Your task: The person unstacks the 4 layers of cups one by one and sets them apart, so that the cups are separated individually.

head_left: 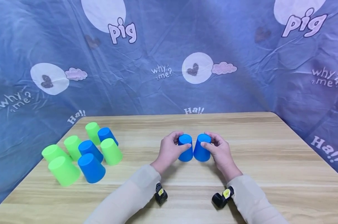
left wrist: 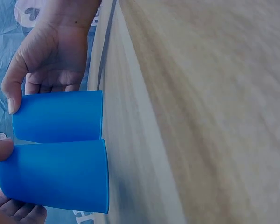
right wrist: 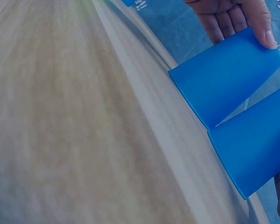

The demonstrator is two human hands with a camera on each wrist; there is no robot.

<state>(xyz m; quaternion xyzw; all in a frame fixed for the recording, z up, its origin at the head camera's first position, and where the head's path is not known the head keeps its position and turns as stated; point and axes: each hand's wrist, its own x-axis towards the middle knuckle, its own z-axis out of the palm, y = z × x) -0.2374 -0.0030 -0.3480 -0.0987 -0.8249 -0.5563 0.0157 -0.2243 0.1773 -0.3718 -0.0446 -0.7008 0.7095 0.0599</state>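
Two blue cups stand upside down side by side near the middle of the table, their rims touching or almost so. My left hand (head_left: 169,151) grips the left blue cup (head_left: 185,154), thumb on the near side and fingers behind. The right blue cup (head_left: 201,154) is held the same way by my right hand (head_left: 221,153). In the left wrist view the left cup (left wrist: 56,177) is nearer and the right cup (left wrist: 60,116) lies beyond it. Whether the rims rest on the wood or hover just above it, I cannot tell.
At the table's left, several upside-down cups form a loose group, among them a green cup (head_left: 111,152) and a blue cup (head_left: 91,169). The wooden table (head_left: 255,140) ends at a patterned blue cloth (head_left: 157,93) behind. Small black cameras sit at both wrists.
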